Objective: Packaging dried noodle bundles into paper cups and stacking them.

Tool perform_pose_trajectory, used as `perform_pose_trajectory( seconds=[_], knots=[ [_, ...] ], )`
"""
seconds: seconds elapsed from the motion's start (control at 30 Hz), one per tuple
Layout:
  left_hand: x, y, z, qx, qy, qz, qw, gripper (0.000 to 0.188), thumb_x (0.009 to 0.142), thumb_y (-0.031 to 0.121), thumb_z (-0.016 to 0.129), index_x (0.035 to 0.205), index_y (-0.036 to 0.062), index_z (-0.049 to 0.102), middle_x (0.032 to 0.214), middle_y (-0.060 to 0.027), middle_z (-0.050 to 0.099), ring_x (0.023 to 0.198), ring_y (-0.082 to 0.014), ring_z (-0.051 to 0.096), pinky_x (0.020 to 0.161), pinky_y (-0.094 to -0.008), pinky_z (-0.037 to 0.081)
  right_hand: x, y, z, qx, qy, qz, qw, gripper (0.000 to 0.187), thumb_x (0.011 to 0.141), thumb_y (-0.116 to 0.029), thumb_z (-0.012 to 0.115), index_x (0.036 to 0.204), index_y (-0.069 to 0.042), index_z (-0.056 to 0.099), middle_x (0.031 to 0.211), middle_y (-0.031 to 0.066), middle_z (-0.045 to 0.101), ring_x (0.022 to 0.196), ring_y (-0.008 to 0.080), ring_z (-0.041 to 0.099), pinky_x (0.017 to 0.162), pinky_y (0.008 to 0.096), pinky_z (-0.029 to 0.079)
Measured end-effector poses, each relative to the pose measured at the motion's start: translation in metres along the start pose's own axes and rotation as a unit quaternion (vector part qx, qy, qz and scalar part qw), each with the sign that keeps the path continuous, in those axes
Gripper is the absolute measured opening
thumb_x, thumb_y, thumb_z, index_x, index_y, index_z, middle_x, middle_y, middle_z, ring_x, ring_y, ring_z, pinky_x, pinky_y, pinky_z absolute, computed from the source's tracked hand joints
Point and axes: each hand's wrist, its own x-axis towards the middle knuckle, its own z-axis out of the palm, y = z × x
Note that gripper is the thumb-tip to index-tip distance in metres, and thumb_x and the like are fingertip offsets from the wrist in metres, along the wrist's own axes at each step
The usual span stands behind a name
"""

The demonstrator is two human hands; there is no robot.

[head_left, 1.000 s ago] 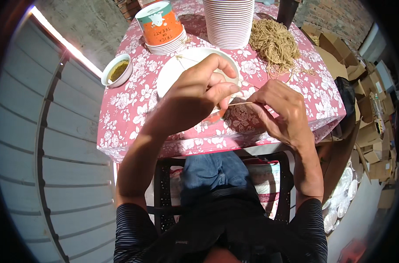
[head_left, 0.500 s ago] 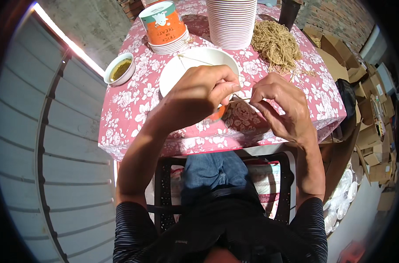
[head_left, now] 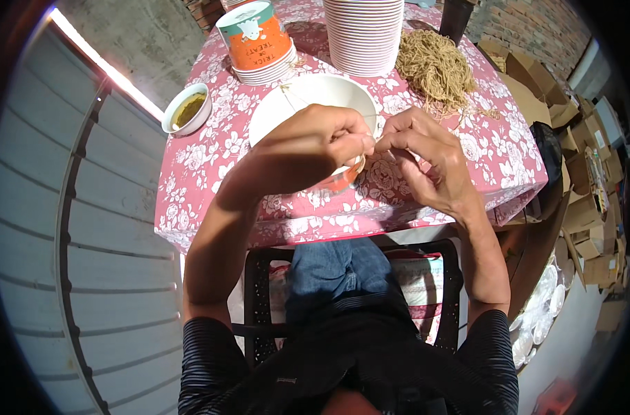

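A white-lined paper bucket (head_left: 308, 93) with an orange outside sits in front of me on the table, its open top facing up toward me. Thin tan twine (head_left: 287, 94) crosses its far rim. Over the bucket's near right rim, my left hand (head_left: 322, 142) is closed, thumb and forefinger pinched on the twine. My right hand (head_left: 429, 155) comes in from the right, its thumb and forefinger pinched against the left fingertips on the same twine. The fingers mostly hide the twine there, and my left hand and forearm cover the bucket's near side.
Behind the bucket rise a tall stack of white buckets (head_left: 363, 38) and an upturned orange-and-green bucket (head_left: 256, 41) on other rims. A heap of tan twine (head_left: 436, 69) lies at the right, by a dark cup (head_left: 457, 21). A bowl of greenish liquid (head_left: 188, 111) stands left. Cardboard boxes (head_left: 591, 200) fill the far right.
My right hand has moved left until its fingertips meet those of my left hand. The short span of twine seen between the hands is now mostly hidden. My left hand has barely shifted.
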Motion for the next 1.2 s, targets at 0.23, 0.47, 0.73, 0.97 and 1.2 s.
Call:
perform_pose_trajectory(
  seconds=[0.23, 0.47, 0.73, 0.97, 1.2],
  knots=[
    [0.007, -0.003, 0.002, -0.067, 0.013, -0.029, 0.997, 0.023, 0.101, 0.021, 0.06, 0.095, -0.001, 0.066, 0.078, 0.0011, 0.06, 0.072, -0.0064, 0.054, 0.065, -0.0231, 0.044, -0.011, -0.005, 0.03, -0.042, 0.083, 0.01, 0.996, 0.038, 0.072, -0.024, 0.093, 0.095, -0.002, 0.072, 0.094, 0.0115, 0.067, 0.086, 0.0274, 0.066, 0.074, 0.0369, 0.054],
    [0.007, -0.004, 0.001, -0.083, 0.018, -0.043, 0.995, 0.023, 0.101, 0.02, 0.059, 0.095, -0.0011, 0.064, 0.079, 0.001, 0.06, 0.071, -0.0056, 0.053, 0.062, -0.0221, 0.043, -0.01, -0.004, 0.049, -0.001, 0.163, 0.081, 0.983, 0.019, 0.079, -0.006, 0.086, 0.09, 0.001, 0.072, 0.09, 0.0105, 0.068, 0.08, 0.021, 0.067, 0.066, 0.0322, 0.054],
    [0.008, -0.007, 0.001, -0.119, 0.02, -0.062, 0.991, 0.02, 0.101, 0.019, 0.062, 0.099, -0.0012, 0.064, 0.082, 0.0003, 0.061, 0.073, -0.006, 0.056, 0.064, -0.022, 0.045, -0.012, -0.011, 0.042, 0.059, 0.137, 0.141, 0.979, 0.01, 0.084, 0.0, 0.078, 0.089, 0.002, 0.07, 0.094, 0.0114, 0.068, 0.088, 0.0211, 0.067, 0.079, 0.0316, 0.052],
    [0.006, -0.01, -0.006, -0.266, 0.012, -0.015, 0.964, 0.021, 0.096, 0.008, 0.071, 0.112, -0.0006, 0.061, 0.103, -0.0115, 0.075, 0.091, -0.0129, 0.07, 0.08, -0.0249, 0.056, -0.014, -0.015, 0.038, 0.07, 0.102, 0.166, 0.978, 0.008, 0.086, 0.0, 0.074, 0.09, 0.004, 0.069, 0.092, 0.0098, 0.067, 0.086, 0.0176, 0.066, 0.079, 0.0305, 0.052],
    [-0.002, 0.002, 0.002, -0.227, 0.023, -0.011, 0.973, 0.024, 0.091, 0.002, 0.074, 0.112, -0.0027, 0.063, 0.105, -0.0141, 0.075, 0.1, -0.0168, 0.072, 0.09, -0.0285, 0.057, -0.012, -0.02, 0.022, 0.335, 0.042, 0.347, 0.875, 0.014, 0.096, -0.009, 0.068, 0.088, 0.002, 0.071, 0.08, -0.0028, 0.064, 0.072, 0.0038, 0.053, 0.066, 0.0216, 0.043]
  ],
)
